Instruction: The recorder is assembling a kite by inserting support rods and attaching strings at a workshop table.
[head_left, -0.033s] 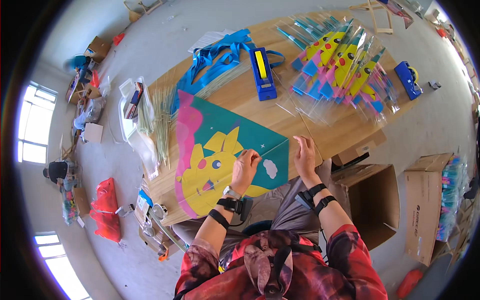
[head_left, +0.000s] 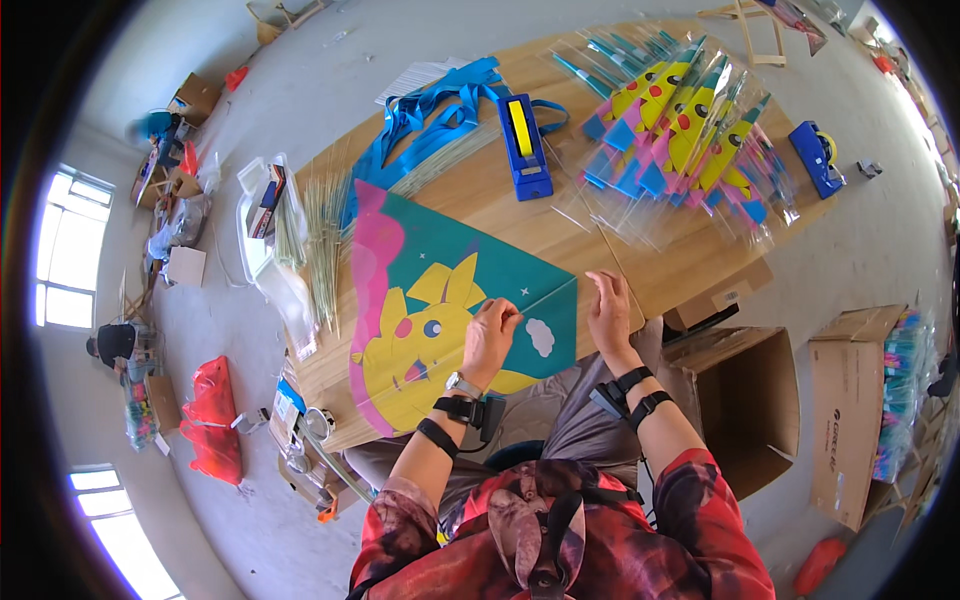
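Note:
A triangular kite sheet [head_left: 410, 260] lies flat in front of me, teal with a pink scalloped edge and a yellow cartoon animal. My left hand [head_left: 490, 335] rests over its middle, fingers pinched together; what they hold, if anything, is too small to make out. From those fingertips a thin straight line, a stick or a seam, runs to the sheet's right corner. Just beyond that corner is my right hand [head_left: 611, 315], its fingers loosely curved and apart, with nothing visible in them.
Blue tape dispensers [head_left: 527, 150] stand on the wooden table [head_left: 700, 265]. Bagged folded kites [head_left: 680, 140] are heaped at the far right. Blue ribbon [head_left: 430, 120] and thin sticks [head_left: 325, 235] lie at the left. An open cardboard box [head_left: 740, 400] is beside my right arm.

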